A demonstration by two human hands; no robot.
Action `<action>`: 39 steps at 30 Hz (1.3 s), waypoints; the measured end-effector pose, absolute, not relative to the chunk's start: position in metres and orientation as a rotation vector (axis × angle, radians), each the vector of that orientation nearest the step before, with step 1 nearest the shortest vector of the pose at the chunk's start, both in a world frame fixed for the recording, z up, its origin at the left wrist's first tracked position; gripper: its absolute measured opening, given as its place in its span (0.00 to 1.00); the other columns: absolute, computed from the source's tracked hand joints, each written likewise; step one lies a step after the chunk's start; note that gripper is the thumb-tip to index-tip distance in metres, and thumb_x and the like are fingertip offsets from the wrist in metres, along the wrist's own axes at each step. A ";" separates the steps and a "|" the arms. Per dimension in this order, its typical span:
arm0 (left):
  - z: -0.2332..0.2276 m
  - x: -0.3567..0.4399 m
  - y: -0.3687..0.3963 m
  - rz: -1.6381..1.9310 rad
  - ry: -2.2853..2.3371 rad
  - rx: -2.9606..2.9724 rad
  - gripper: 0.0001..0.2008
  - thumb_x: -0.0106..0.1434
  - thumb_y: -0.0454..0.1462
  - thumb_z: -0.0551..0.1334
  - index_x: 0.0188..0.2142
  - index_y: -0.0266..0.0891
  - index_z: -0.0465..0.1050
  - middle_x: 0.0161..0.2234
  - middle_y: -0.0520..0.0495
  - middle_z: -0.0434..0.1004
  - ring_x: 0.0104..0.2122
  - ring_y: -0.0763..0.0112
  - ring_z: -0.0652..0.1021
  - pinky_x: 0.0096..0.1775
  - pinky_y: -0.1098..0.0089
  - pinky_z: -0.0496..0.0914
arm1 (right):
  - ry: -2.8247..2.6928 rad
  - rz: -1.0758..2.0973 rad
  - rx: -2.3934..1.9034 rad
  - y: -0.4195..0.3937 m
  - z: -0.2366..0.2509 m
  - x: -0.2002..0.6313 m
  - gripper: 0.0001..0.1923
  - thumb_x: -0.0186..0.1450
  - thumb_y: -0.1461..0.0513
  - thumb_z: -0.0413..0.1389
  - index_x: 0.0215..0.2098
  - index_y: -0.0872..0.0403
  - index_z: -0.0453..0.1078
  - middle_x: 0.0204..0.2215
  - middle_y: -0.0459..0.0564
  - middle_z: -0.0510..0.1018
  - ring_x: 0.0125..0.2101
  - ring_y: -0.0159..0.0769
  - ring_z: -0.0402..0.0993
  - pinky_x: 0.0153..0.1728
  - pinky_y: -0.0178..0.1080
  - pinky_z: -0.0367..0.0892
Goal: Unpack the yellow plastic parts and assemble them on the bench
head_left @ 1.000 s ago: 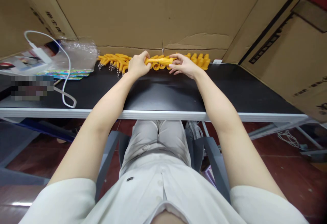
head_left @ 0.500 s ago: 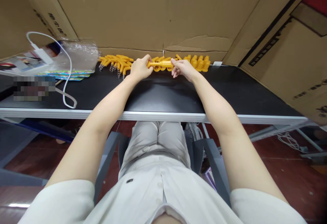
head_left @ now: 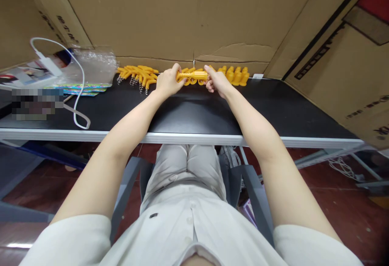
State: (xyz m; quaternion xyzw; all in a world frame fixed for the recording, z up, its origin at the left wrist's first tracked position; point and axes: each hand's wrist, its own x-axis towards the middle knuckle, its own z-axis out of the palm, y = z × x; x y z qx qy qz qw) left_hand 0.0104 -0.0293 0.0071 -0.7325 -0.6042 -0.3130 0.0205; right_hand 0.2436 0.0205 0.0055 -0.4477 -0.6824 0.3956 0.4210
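Observation:
A yellow plastic corkscrew piece (head_left: 197, 75) lies level between my two hands, just above the tabletop. Its narrow left part is ridged; the right part is a wider barrel. My left hand (head_left: 167, 81) is closed on the ridged end, thumb and fingers pinching it. At the barrel's end my right hand (head_left: 219, 81) grips with a raised thumb and curled fingers, which hide that tip. Behind and below the piece, several yellow parts with round rings (head_left: 191, 81) stand in a row, partly covered.
Yellow corkscrew handles with metal spirals (head_left: 138, 73) are heaped on the left of the black table (head_left: 194, 114). Several yellow bottle-shaped parts (head_left: 237, 76) stand at right. Cardboard walls (head_left: 152, 19) close off the back. A clear plastic bag (head_left: 94, 65) and white cable (head_left: 81, 92) lie left.
My right thumb has lifted slightly and its fingers have curled in more at the barrel's end. The left hand keeps its hold almost in place.

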 end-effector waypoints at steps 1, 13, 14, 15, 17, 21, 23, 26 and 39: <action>0.007 0.011 -0.029 -0.973 -1.868 -2.272 0.30 0.71 0.45 0.65 0.70 0.47 0.69 0.51 0.39 0.85 0.62 0.40 0.79 0.65 0.50 0.71 | -1.698 0.987 -1.134 0.019 0.006 0.243 0.45 0.66 0.21 0.52 0.40 0.51 0.76 0.18 0.47 0.73 0.23 0.42 0.77 0.30 0.47 0.82; 0.010 0.009 -0.028 -0.943 -1.968 -2.254 0.31 0.71 0.44 0.64 0.72 0.49 0.68 0.56 0.37 0.82 0.64 0.37 0.77 0.67 0.47 0.68 | -1.924 0.732 -0.998 0.023 0.010 0.254 0.41 0.62 0.27 0.66 0.53 0.48 0.72 0.46 0.52 0.84 0.36 0.43 0.86 0.37 0.43 0.80; 0.011 0.009 -0.029 -0.943 -1.981 -2.250 0.31 0.71 0.44 0.64 0.72 0.48 0.68 0.56 0.36 0.82 0.64 0.36 0.77 0.67 0.46 0.68 | -1.945 0.727 -0.985 0.024 0.009 0.255 0.42 0.60 0.28 0.69 0.54 0.48 0.72 0.47 0.53 0.84 0.38 0.44 0.87 0.39 0.44 0.80; 0.012 0.010 -0.030 -0.947 -1.984 -2.249 0.31 0.71 0.45 0.64 0.72 0.48 0.69 0.56 0.36 0.82 0.64 0.35 0.77 0.67 0.45 0.68 | -1.961 0.723 -0.977 0.025 0.009 0.256 0.43 0.59 0.28 0.70 0.55 0.48 0.72 0.48 0.53 0.84 0.39 0.45 0.87 0.40 0.45 0.81; 0.013 0.010 -0.031 -0.957 -1.973 -2.246 0.30 0.71 0.45 0.63 0.71 0.47 0.70 0.56 0.36 0.83 0.63 0.36 0.78 0.66 0.46 0.69 | -1.975 0.723 -0.978 0.025 0.009 0.256 0.42 0.57 0.29 0.71 0.53 0.48 0.72 0.47 0.53 0.84 0.41 0.45 0.87 0.41 0.46 0.81; 0.012 0.011 -0.031 -0.979 -1.950 -2.234 0.28 0.72 0.45 0.63 0.70 0.48 0.70 0.54 0.38 0.84 0.62 0.38 0.79 0.65 0.48 0.70 | -1.942 0.734 -1.002 0.022 0.011 0.254 0.40 0.58 0.29 0.72 0.48 0.49 0.72 0.44 0.53 0.84 0.37 0.44 0.86 0.41 0.47 0.82; 0.012 0.012 -0.032 -0.982 -1.932 -2.223 0.27 0.73 0.45 0.63 0.69 0.47 0.70 0.54 0.38 0.84 0.62 0.39 0.79 0.65 0.50 0.71 | -1.921 0.738 -1.016 0.018 0.013 0.252 0.38 0.59 0.29 0.70 0.44 0.49 0.72 0.39 0.52 0.83 0.35 0.44 0.85 0.41 0.48 0.82; 0.014 0.015 -0.036 -0.929 -1.940 -2.196 0.25 0.74 0.44 0.62 0.69 0.45 0.71 0.56 0.36 0.83 0.61 0.40 0.80 0.64 0.51 0.71 | -1.895 0.769 -1.037 0.009 0.017 0.248 0.37 0.61 0.27 0.67 0.37 0.49 0.72 0.30 0.50 0.81 0.31 0.43 0.83 0.40 0.48 0.82; 0.018 0.026 -0.049 -0.738 -1.994 -2.141 0.25 0.77 0.43 0.61 0.70 0.43 0.72 0.59 0.34 0.83 0.60 0.41 0.82 0.61 0.52 0.74 | -1.634 1.040 -1.162 -0.007 0.024 0.237 0.36 0.66 0.29 0.65 0.38 0.52 0.76 0.17 0.44 0.73 0.19 0.34 0.74 0.24 0.36 0.76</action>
